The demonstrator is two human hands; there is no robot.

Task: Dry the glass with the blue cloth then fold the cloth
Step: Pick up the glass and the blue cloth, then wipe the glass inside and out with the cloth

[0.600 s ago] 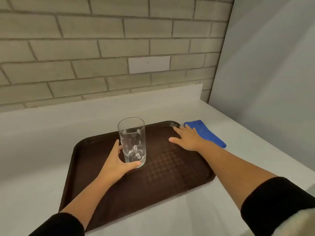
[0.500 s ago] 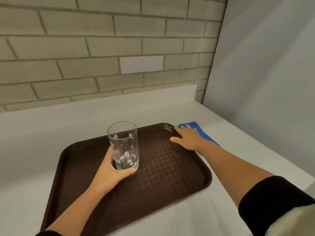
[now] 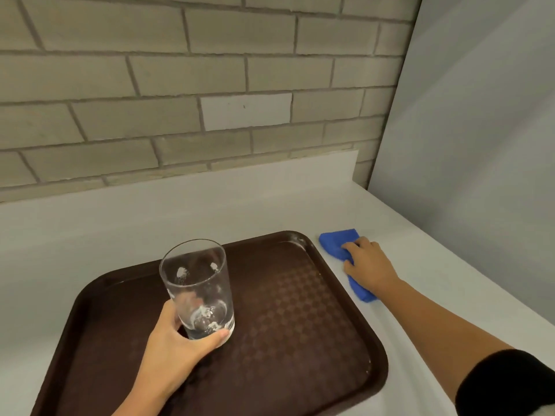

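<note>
A clear drinking glass (image 3: 196, 283) with water drops inside is held at its base by my left hand (image 3: 177, 346), tilted slightly and raised just over the brown tray (image 3: 300, 340). The folded blue cloth (image 3: 338, 241) lies on the white counter just right of the tray's far corner. My right hand (image 3: 368, 265) lies on top of the cloth, with its fingers curled into the fabric. Part of the cloth is hidden under that hand.
A white counter (image 3: 450, 280) runs to a brick back wall (image 3: 180, 100) and a plain grey side wall (image 3: 480, 130) on the right. The tray fills most of the near counter.
My right hand has moved off the tray's corner onto the blue cloth and closed its fingers on it. My left hand has lifted and tilted the glass.
</note>
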